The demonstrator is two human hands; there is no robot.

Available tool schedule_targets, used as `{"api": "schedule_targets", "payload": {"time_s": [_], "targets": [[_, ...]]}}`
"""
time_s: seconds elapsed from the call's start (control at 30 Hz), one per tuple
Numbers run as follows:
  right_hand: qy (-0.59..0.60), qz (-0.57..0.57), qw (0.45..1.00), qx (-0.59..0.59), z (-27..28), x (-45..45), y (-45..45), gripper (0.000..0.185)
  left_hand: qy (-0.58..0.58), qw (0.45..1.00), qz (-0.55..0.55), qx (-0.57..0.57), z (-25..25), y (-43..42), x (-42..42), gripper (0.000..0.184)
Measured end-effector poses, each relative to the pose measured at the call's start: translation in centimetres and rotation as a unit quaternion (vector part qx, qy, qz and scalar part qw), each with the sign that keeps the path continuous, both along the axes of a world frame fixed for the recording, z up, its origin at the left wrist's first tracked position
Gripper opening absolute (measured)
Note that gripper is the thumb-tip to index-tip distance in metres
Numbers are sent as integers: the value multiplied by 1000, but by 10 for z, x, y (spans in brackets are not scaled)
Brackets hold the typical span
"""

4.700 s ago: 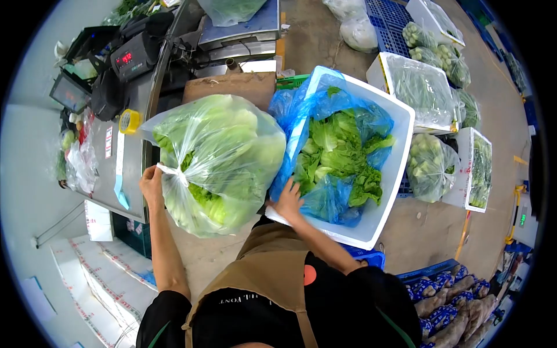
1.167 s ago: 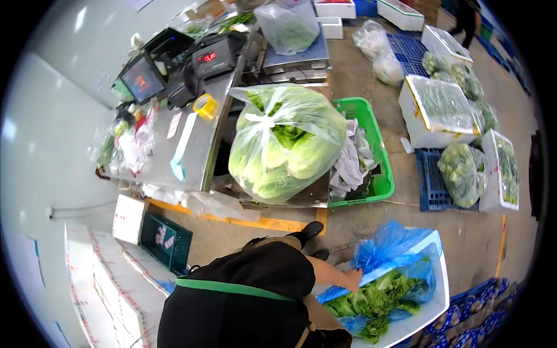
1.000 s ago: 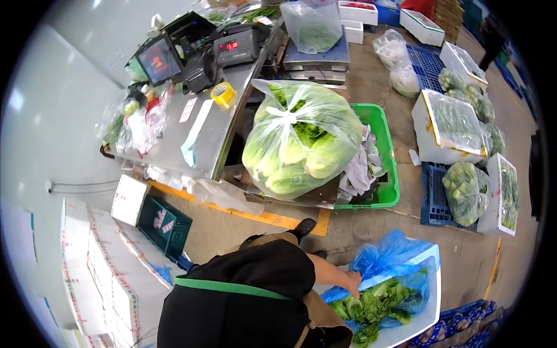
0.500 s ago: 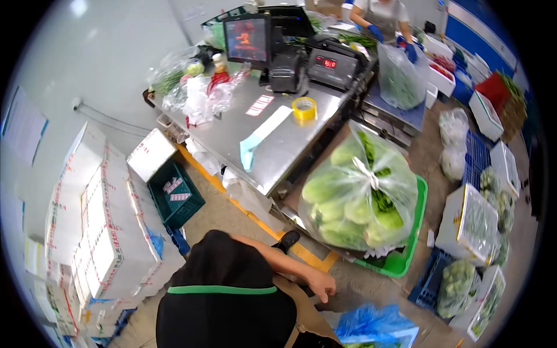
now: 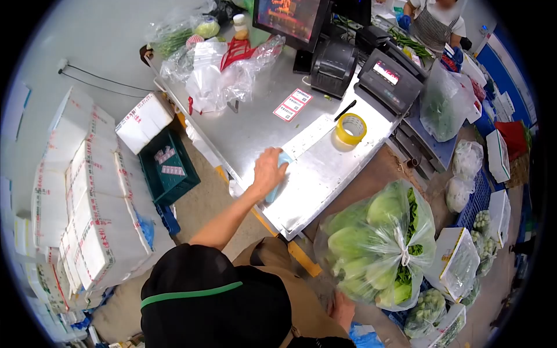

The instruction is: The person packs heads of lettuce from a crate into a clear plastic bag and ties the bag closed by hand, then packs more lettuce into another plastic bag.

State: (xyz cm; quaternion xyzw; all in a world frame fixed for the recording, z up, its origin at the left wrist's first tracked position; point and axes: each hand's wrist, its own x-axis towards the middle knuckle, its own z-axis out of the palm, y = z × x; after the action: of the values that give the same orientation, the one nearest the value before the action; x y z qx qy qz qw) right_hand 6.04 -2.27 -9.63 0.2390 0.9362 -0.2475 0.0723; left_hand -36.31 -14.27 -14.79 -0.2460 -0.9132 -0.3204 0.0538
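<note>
On the metal table (image 5: 243, 136), my left hand (image 5: 268, 171) is closed over the light blue end (image 5: 272, 193) of a long pale strip (image 5: 310, 138). My right hand (image 5: 342, 307) is low at the centre, beside the lower left of a tied clear bag of leafy greens (image 5: 377, 243); its fingers are mostly hidden. The bag rests on a brown surface right of the table. A yellow tape roll (image 5: 351, 129), a black pen (image 5: 345, 110) and a sheet of red-edged labels (image 5: 293, 105) lie around the strip.
A screen (image 5: 290, 20), a black printer (image 5: 335, 66) and a scale display (image 5: 390, 81) stand at the table's back. White boxes (image 5: 93, 214) and a green crate (image 5: 168, 168) are at left. A co-worker (image 5: 435, 26) stands at the far right. Bagged vegetables (image 5: 426, 313) sit at lower right.
The view has swung left toward the table. My left hand, earlier low over the floor, has moved up to the strip's blue end. The white box of greens has nearly left the view.
</note>
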Motion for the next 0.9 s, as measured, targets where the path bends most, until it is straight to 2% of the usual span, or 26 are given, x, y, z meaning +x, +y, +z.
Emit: {"api": "schedule_targets", "payload": {"time_s": [0.1,0.2,0.3,0.43,0.5,0.6,0.7,0.83,0.9], "targets": [[47,52,997,39,27,-77,13,30,-65,993,49,-83,-16,0,-35,42],[106,90,989,53,47,-147,20,27,-124,979,49,-153,-10,4,-45,50],[206,107,971,65,44,-204,24,28,-237,962,59,-126,-19,2,-56,50],[325,126,935,65,32,-283,25,23,-353,934,46,43,-26,-9,-61,43],[353,126,925,58,15,-317,25,19,-433,892,30,128,-30,-12,-59,41],[362,119,923,47,-1,-354,20,17,-571,782,62,241,-7,-8,-47,37],[365,121,922,41,-15,-375,12,14,-600,736,56,309,-6,-6,-37,30],[370,138,917,56,-28,-387,0,8,-590,752,38,292,6,-7,-23,35],[324,167,930,49,-43,-388,3,14,-556,795,22,240,13,-8,-17,38]]}}
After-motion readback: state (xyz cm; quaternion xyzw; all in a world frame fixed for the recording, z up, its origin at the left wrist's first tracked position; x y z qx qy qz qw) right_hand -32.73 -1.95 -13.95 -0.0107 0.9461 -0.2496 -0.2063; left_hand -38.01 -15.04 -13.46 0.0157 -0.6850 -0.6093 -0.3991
